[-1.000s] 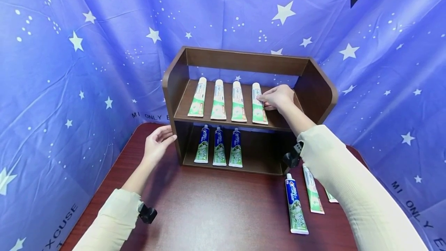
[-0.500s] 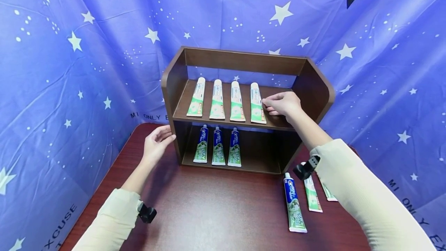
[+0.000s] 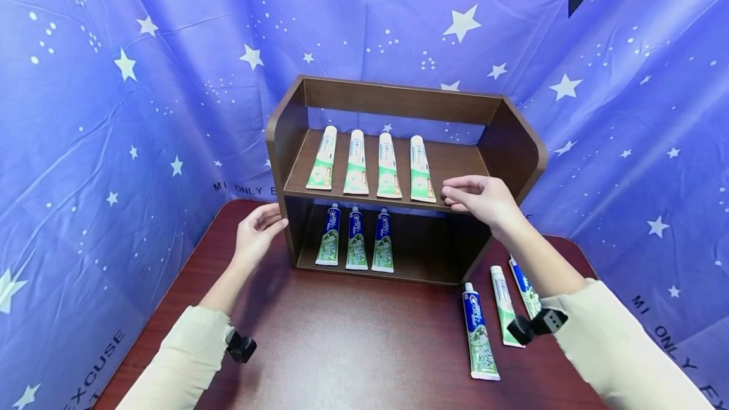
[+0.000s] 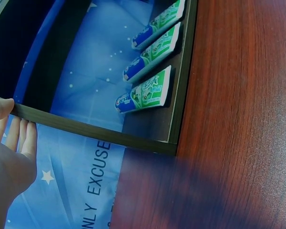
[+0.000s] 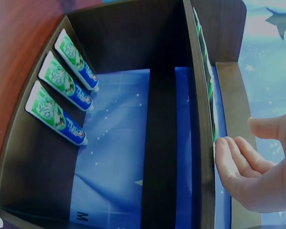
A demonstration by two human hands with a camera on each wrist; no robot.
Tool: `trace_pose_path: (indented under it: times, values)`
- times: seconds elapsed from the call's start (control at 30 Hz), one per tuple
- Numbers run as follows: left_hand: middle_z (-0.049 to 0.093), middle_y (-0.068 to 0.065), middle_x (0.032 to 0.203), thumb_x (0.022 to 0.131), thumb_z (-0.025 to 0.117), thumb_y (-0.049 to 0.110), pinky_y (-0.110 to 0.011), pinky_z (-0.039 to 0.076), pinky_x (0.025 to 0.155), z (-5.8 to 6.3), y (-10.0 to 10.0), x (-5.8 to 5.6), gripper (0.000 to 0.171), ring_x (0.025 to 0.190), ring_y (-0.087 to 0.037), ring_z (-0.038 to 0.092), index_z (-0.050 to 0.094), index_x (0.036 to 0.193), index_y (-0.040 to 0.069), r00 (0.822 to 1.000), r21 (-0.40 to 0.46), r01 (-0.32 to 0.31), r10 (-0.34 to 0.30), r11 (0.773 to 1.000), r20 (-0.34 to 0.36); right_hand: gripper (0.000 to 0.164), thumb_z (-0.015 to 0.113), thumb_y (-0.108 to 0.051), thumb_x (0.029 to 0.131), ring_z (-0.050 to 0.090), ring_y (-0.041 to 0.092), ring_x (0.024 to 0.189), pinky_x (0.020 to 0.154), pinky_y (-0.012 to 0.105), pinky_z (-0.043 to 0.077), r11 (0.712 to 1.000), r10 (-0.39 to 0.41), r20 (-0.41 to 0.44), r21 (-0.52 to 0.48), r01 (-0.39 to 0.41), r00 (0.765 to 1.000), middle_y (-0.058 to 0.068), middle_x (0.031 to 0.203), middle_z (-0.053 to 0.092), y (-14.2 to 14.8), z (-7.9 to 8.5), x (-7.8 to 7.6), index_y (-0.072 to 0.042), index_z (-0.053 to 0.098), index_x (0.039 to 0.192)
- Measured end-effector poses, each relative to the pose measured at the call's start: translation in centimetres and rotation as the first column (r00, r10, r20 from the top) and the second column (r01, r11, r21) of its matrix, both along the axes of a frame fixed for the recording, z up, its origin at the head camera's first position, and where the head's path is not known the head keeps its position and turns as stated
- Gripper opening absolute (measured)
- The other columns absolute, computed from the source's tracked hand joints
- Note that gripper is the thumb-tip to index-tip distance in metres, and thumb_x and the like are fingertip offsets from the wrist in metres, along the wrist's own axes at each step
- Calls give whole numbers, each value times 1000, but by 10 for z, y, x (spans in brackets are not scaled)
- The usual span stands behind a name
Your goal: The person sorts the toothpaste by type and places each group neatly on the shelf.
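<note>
Table (image 3: 342,340): two-tier rack (image 3: 398,99) toward the back, curtain (image 3: 364,24) behind. Upper tier (image 3: 464,158): four upper tubes (image 3: 355,166) in a row, right hand (image 3: 485,201) just right of the last. Lower tier (image 3: 421,248): three lower tubes (image 3: 356,242), left half. Off the rack's front right corner: three loose tubes (image 3: 479,337) side by side. At its left side: left hand (image 3: 256,234).

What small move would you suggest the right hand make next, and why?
I'd probably lower the right hand to the front blue tube on the table: the hand holds nothing, that tube lies uncovered, and the lower shelf has three blue tubes with room to their right, against four green-and-white tubes above.
</note>
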State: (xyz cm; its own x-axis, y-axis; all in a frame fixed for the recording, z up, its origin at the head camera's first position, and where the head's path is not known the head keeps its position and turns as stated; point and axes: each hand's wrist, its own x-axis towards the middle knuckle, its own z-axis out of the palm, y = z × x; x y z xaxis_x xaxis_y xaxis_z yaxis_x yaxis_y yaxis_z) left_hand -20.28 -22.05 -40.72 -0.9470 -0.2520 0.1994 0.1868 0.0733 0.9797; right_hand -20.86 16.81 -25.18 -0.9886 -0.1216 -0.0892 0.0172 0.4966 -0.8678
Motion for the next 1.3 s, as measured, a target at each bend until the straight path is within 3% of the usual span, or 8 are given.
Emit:
trace_pose_path:
  times: [0.1,0.3,0.6,0.77,1.0,1.3]
  values:
    - [64,30,84,83,67,-6,-7,50,82,0,0,0,36,85,10,62,59,118,-8,1000,-1,-2,2,1000,10,44,63,-29,93,66,-6,78,76,14,56,999,14,-41,41,-12,999,4,107,72,3,-5,11,2,59,125]
    - [63,30,84,84,67,-5,-6,50,82,0,1,1,36,85,10,62,59,118,-8,1000,1,-5,5,1000,24,40,65,-31,91,64,-7,76,73,13,54,991,-2,-119,132,18,993,3,101,74,11,-22,31,-3,64,120]
    - [63,30,84,83,67,-6,-7,50,82,-3,2,-1,36,85,10,62,58,118,-8,1000,12,-3,2,1000,29,41,67,-36,90,57,-16,82,74,11,48,972,-51,-111,222,74,993,13,117,70,27,-56,55,-9,66,120]
    - [65,29,85,82,67,-7,-7,50,82,-3,1,-3,35,85,9,63,59,117,-7,999,30,-22,22,999,25,42,67,-32,90,57,-17,81,74,11,48,977,-77,-82,193,91,994,14,116,70,37,-77,62,-6,64,122]
    - [65,28,85,82,68,-6,-7,51,81,-2,1,-2,35,85,9,63,60,116,-5,999,28,-20,20,999,29,38,69,-25,89,57,-18,78,69,9,50,964,-87,-140,237,119,986,19,112,71,49,-109,71,-1,64,118]
    - [65,27,87,82,69,-4,-7,50,83,-2,0,-3,34,85,9,63,61,115,-4,999,12,-18,18,1000,27,43,70,-22,87,57,-16,78,67,12,51,969,-133,-51,205,141,990,22,116,68,61,-142,75,1,60,122]
